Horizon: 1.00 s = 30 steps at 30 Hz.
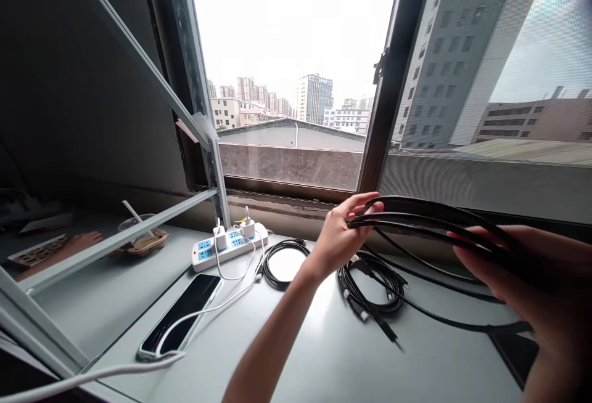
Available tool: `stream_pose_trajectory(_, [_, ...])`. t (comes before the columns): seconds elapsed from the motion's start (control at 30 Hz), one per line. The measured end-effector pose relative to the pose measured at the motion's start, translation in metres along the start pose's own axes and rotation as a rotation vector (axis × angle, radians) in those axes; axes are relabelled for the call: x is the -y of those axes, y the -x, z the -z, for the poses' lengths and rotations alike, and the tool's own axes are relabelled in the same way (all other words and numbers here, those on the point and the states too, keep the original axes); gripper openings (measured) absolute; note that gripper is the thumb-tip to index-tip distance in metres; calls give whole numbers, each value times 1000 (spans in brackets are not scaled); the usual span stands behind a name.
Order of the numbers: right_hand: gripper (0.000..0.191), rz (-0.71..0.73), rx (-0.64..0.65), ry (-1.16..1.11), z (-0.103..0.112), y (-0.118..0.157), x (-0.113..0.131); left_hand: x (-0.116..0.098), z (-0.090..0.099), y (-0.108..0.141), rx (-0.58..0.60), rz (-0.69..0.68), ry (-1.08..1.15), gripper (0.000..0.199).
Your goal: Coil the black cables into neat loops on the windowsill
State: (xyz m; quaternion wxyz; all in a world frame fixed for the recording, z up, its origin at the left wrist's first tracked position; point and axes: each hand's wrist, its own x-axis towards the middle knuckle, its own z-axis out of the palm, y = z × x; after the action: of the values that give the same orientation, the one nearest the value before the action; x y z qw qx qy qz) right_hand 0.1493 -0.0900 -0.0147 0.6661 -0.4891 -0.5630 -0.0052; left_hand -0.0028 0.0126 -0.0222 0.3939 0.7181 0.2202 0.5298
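Observation:
Several loops of black cable (430, 221) stretch between my two hands above the right side of the table. My left hand (342, 230) pinches the loops at their left end, fingers closed round them. At the right edge my right hand (546, 280) grips the same loops; its fingers are partly hidden in shadow. Lower strands of cable run down from the right hand toward the table. Below lies a coil of black cables (374, 286) with metal plugs showing. Behind my left forearm rests another black cable coil (282, 264).
A white power strip (231, 246) holds white chargers, with a white cord running across a phone (182, 317). A metal frame (120, 236) stands at left. Beyond it are another person's hand (83, 241) and a food container (145, 240). A dark flat object (515, 354) lies lower right.

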Motion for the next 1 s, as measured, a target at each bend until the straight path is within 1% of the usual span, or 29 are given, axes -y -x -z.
stream_pose_trajectory(0.07, [14, 7, -13, -54, -5, 3, 5, 4, -6, -1, 77, 33, 162, 34])
stream_pose_trajectory(0.1, [12, 16, -28, -66, -7, 4, 6, 6, -9, -2, 89, 48, 236, 38])
stream_pose_trajectory(0.17, [12, 23, -65, -58, -7, 3, 6, 8, -13, -1, 56, 84, 344, 51])
stream_pose_trajectory(0.2, [13, 23, -73, -48, -5, 2, 4, 7, -14, 0, 20, 97, 377, 57])
stream_pose_trajectory(0.27, [17, 26, -71, -35, 0, -4, -2, 1, -15, 4, -73, 102, 435, 62])
stream_pose_trajectory(0.33, [19, 44, -74, -32, 3, -11, -8, -11, -13, 9, -129, 91, 522, 61])
stream_pose_trajectory(0.4, [16, 37, -58, -62, -1, -19, -13, -24, -11, 14, -134, 119, 618, 59])
stream_pose_trajectory(0.43, [15, 1, -33, -111, -4, -22, -14, -28, -10, 16, -120, 148, 650, 59])
stream_pose_trajectory(0.47, [19, -54, 16, -207, -7, -25, -14, -31, -10, 17, -92, 179, 664, 59])
stream_pose_trajectory(0.5, [27, -117, 70, -328, -11, -27, -14, -32, -10, 18, -60, 205, 656, 59])
stream_pose_trajectory(0.57, [44, -207, 162, -570, -14, -26, -12, -28, -12, 15, -12, 221, 579, 57])
stream_pose_trajectory(0.6, [50, -218, 184, -637, -13, -24, -11, -23, -13, 12, -5, 216, 520, 55])
stream_pose_trajectory(0.63, [53, -201, 194, -658, -11, -22, -9, -16, -14, 9, -6, 210, 452, 53])
stream_pose_trajectory(0.7, [53, -144, 182, -612, -5, -15, -5, -2, -18, 2, 0, 217, 283, 48])
stream_pose_trajectory(0.77, [48, -118, 141, -542, 0, -10, 0, 10, -21, -4, 59, 273, 114, 46])
stream_pose_trajectory(0.83, [42, -129, 75, -545, 0, -8, 5, 17, -24, -5, 140, 361, 12, 47])
stream_pose_trajectory(0.93, [42, -187, -11, -712, -8, -7, 15, 21, -29, -1, 310, 499, 61, 55])
stream_pose_trajectory(1.0, [42, -225, -5, -817, -16, -5, 21, 21, -31, 3, 456, 597, 103, 62])
